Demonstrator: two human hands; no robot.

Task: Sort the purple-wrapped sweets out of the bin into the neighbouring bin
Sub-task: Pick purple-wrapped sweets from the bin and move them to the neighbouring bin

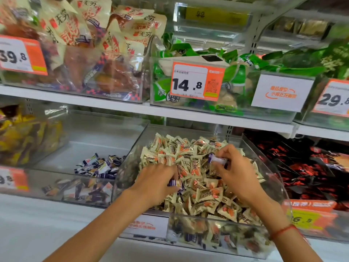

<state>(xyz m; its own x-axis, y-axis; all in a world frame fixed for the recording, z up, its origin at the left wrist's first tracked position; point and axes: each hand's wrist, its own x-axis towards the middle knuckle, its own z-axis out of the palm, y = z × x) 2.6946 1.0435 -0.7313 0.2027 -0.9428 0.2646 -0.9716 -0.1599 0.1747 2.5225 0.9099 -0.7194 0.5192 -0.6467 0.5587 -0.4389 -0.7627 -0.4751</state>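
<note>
Left hand: we are curling our left hand (157, 181) around a purple sweet (175, 184), low in the middle bin.
Right hand: we are pinching another purple sweet (217, 159) with our right hand (234, 167), just above the pile.
Middle bin: the clear middle bin (272, 168) is holding a big heap of cream and orange sweets (200, 186). We are seeing a few purple ones down at its front wall too.
Left bin: the neighbouring bin (90, 129) on the left is holding a small pile of purple sweets (99, 166), near the wall next to the middle bin. Most of its floor is bare.
How far: we are thinking the job is partly done. Some purple sweets are already moved over. Two are in our hands, not moved yet. More may be hiding under the heap; we cannot tell how many.
</note>
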